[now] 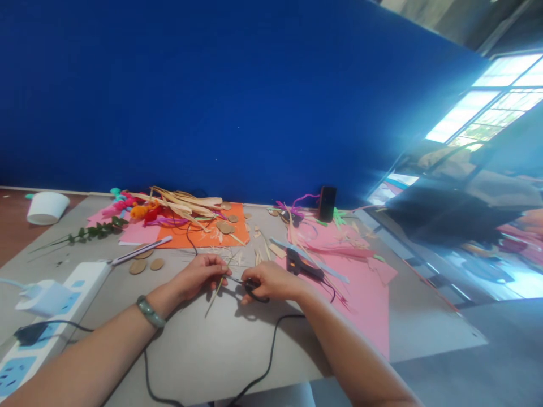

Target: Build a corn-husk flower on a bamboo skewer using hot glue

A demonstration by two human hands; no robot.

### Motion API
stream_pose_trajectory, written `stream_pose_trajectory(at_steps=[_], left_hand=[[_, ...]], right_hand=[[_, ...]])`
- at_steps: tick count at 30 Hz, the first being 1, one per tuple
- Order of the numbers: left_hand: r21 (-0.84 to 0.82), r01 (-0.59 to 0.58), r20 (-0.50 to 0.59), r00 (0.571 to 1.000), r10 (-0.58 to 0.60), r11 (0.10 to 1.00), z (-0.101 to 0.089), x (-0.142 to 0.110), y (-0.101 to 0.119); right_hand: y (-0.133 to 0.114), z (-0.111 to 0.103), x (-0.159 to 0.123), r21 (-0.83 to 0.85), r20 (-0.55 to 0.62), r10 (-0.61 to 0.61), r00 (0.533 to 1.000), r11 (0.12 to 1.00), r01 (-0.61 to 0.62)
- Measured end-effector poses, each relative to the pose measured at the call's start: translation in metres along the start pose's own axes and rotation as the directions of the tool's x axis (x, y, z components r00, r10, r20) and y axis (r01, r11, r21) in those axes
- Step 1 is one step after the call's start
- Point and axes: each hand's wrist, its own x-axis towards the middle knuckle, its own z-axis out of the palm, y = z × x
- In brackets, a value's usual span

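My left hand [207, 273] pinches a thin green stem [215, 297], which slants down toward me over the table. My right hand [267, 281] grips the black handles of a pair of scissors [235, 278]. Their metal blades point left and reach the stem close to my left fingertips. Whether the blades are parted or closed on the stem I cannot tell. Just right of my right hand, a black glue gun [304, 267] lies on pink paper [360, 299]. Pale shavings [237, 257] are scattered behind my hands.
A white power strip [80, 299] with plugs stands at left; black cords cross the table front. Dried husks [186, 203] and orange paper [203, 237] lie at the back. A leafy sprig [99, 227], white cup [47, 208] and phone [326, 204] are around. Another person [462, 198] is at right.
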Motion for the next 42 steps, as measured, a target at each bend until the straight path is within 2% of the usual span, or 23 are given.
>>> stream_pose_trajectory(at_steps=[11,14,16,19,21,23,25,28,32,36,38,40,42], left_hand=[[0.029,0.022,-0.060,0.998,-0.020,0.999,0.002,-0.001,0.001],[0.044,-0.066,-0.149,0.986,0.072,0.997,0.000,0.003,0.000],[0.031,-0.166,-0.268,0.949,0.168,0.986,-0.002,0.005,0.000],[0.010,-0.300,-0.435,0.858,0.274,0.954,-0.005,0.007,0.003],[0.016,-0.351,-0.481,0.818,0.315,0.936,-0.007,0.009,0.003],[0.025,-0.367,-0.489,0.806,0.332,0.930,-0.009,0.011,0.002],[0.021,-0.375,-0.486,0.806,0.337,0.927,-0.011,0.013,0.001],[0.021,-0.367,-0.488,0.808,0.330,0.930,-0.011,0.013,0.002],[0.018,-0.348,-0.488,0.815,0.312,0.937,-0.010,0.012,0.004],[-0.018,-0.334,-0.482,0.829,0.285,0.942,-0.008,0.011,0.004],[-0.024,-0.313,-0.475,0.839,0.265,0.949,-0.007,0.010,0.004],[-0.031,-0.279,-0.457,0.858,0.234,0.960,-0.005,0.009,0.004],[-0.049,-0.246,-0.430,0.880,0.202,0.968,-0.003,0.007,0.004]], right_hand=[[0.002,-0.003,0.000,0.000,0.021,-0.006,1.000,1.000,0.006],[0.004,-0.012,-0.003,0.020,0.073,-0.017,0.997,1.000,0.016],[0.001,-0.015,-0.006,0.046,0.086,-0.048,0.995,0.998,0.045],[-0.016,-0.008,-0.009,0.030,0.033,-0.140,0.990,0.990,0.139],[-0.033,0.007,-0.009,-0.070,0.012,-0.167,0.986,0.983,0.167],[-0.049,0.024,-0.007,-0.201,0.031,-0.144,0.989,0.969,0.147],[-0.060,0.039,-0.004,-0.306,0.042,-0.158,0.987,0.938,0.163],[-0.070,0.051,-0.002,-0.338,0.064,-0.154,0.986,0.926,0.167],[-0.071,0.051,-0.004,-0.284,0.097,-0.107,0.990,0.950,0.130],[-0.062,0.040,-0.005,-0.275,0.090,-0.100,0.991,0.954,0.121],[-0.052,0.029,-0.006,-0.262,0.026,-0.068,0.997,0.962,0.072],[-0.038,0.014,-0.006,-0.214,-0.105,-0.005,0.994,0.977,-0.017],[-0.021,0.000,-0.006,-0.172,-0.282,0.102,0.954,0.973,-0.155]])
